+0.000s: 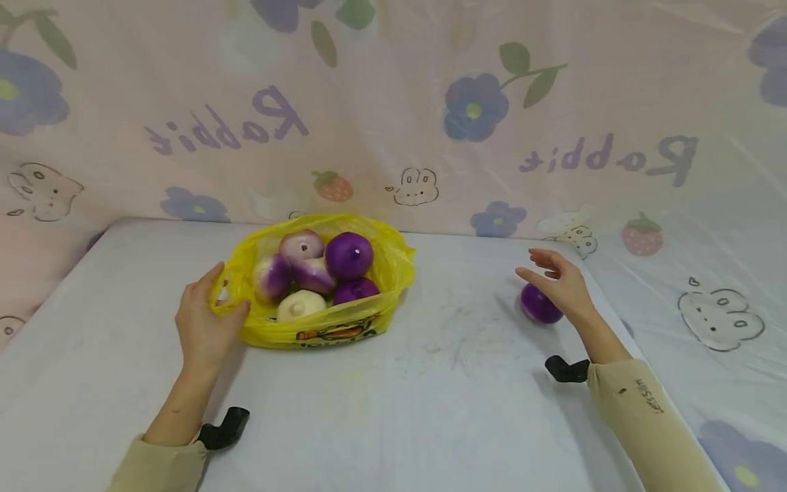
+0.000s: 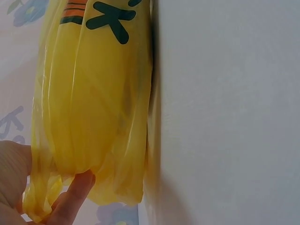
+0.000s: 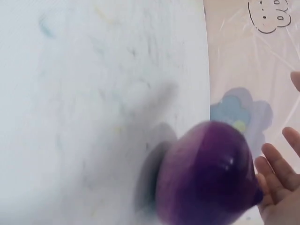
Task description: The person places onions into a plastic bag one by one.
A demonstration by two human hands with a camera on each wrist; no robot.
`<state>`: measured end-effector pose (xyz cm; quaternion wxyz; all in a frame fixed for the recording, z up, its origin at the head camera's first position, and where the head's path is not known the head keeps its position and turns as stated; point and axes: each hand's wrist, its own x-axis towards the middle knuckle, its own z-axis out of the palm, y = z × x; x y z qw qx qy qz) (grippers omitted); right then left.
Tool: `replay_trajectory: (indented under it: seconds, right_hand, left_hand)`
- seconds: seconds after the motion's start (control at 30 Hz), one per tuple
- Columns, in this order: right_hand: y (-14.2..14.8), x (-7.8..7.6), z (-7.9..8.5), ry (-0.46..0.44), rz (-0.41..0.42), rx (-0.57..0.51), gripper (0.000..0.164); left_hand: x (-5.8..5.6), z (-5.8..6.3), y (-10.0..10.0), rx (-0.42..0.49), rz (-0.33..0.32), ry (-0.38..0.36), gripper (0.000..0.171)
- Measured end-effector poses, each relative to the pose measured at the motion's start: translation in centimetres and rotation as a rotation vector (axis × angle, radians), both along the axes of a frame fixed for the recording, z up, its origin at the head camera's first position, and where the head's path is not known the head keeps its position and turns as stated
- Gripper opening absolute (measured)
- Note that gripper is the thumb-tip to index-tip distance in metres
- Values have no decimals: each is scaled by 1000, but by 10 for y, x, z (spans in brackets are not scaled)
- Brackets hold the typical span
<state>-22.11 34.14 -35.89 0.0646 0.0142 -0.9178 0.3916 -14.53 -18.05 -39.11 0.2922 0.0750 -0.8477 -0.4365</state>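
A yellow plastic bag (image 1: 270, 333) lies with its mouth open, left of centre in the head view, holding several purple and purple-white onions (image 1: 349, 255) and a whitish bulb (image 1: 301, 305). My left hand (image 1: 209, 324) grips the bag's left edge; in the left wrist view a fold of yellow plastic (image 2: 93, 112) passes between thumb and fingers. On the right, a single purple onion (image 1: 540, 305) rests on the table, partly hidden. Just over it hovers my right hand (image 1: 567, 285), fingers spread and loosely bent. The right wrist view shows that onion (image 3: 206, 178) apart from the palm, its tip near the fingers.
The white table (image 1: 393, 417) has faint smudges between bag and lone onion. Its right edge runs close to the right forearm. Behind stands a pink printed curtain (image 1: 369, 137). Black wrist mounts (image 1: 224, 429) sit on both forearms.
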Motion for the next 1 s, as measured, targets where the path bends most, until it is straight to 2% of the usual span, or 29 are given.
replay_trajectory:
  seconds: [0.23,0.53,1.0]
  right_hand:
    - [17,6,-2,-122,52,28,74]
    - [35,14,-2,-292,85,71,86]
    - [45,19,-13,-379,139,114,91]
  left_hand:
    - [-1,-1,-1,-23,7,11,61]
    - [-3,2,1,-9,-13,4,62]
    - [-7,2,0,-14,-10,9,61]
